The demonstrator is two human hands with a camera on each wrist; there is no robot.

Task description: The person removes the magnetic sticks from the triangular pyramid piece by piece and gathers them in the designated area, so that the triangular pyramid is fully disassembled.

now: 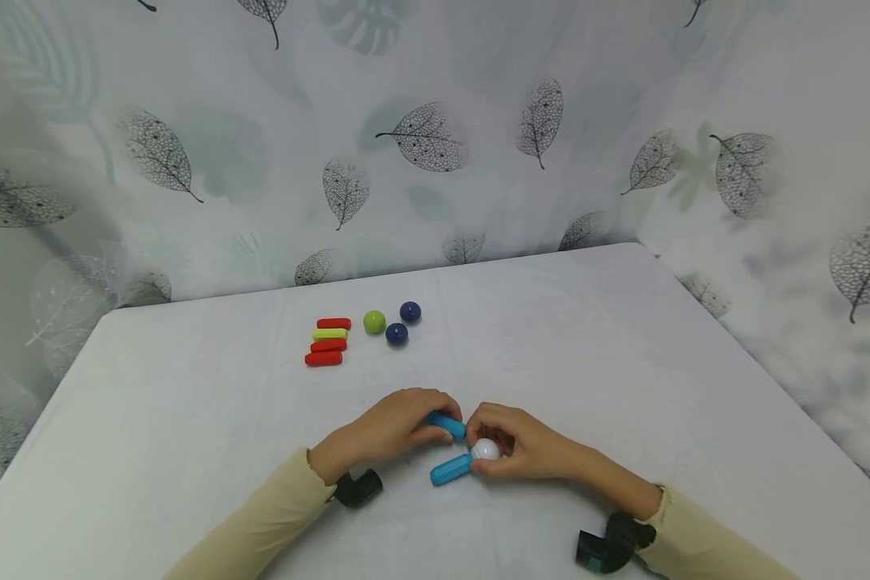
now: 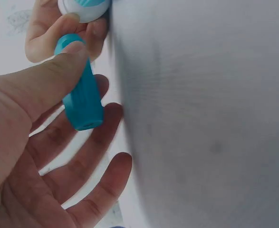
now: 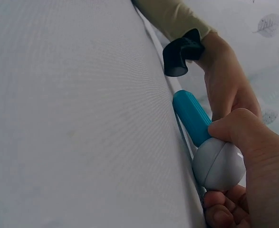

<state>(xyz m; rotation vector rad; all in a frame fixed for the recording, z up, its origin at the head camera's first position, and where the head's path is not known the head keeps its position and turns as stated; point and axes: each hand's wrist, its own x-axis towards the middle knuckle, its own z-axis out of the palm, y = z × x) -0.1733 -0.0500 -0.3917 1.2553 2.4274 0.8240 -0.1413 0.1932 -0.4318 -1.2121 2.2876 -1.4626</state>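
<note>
My left hand [image 1: 399, 423] pinches a blue plastic stick [image 1: 449, 426] between thumb and fingers; the left wrist view shows the stick [image 2: 83, 102] under the thumb, with the other fingers spread. My right hand [image 1: 525, 445] grips a white ball [image 1: 486, 449], its thumb over it in the right wrist view. A second blue stick [image 1: 451, 470] meets the ball and points left, close over the table. In the right wrist view this ribbed stick [image 3: 191, 114] lies end-on against the ball [image 3: 219, 165]. The tip of the left hand's stick is right beside the right fingertips.
Farther back on the white table [image 1: 587, 338] lies a row of red sticks [image 1: 324, 358] with one yellow-green stick [image 1: 329, 333] among them. Beside it sit a green ball [image 1: 374, 322] and two dark blue balls [image 1: 397, 334]. A leaf-patterned curtain [image 1: 435, 201] hangs behind.
</note>
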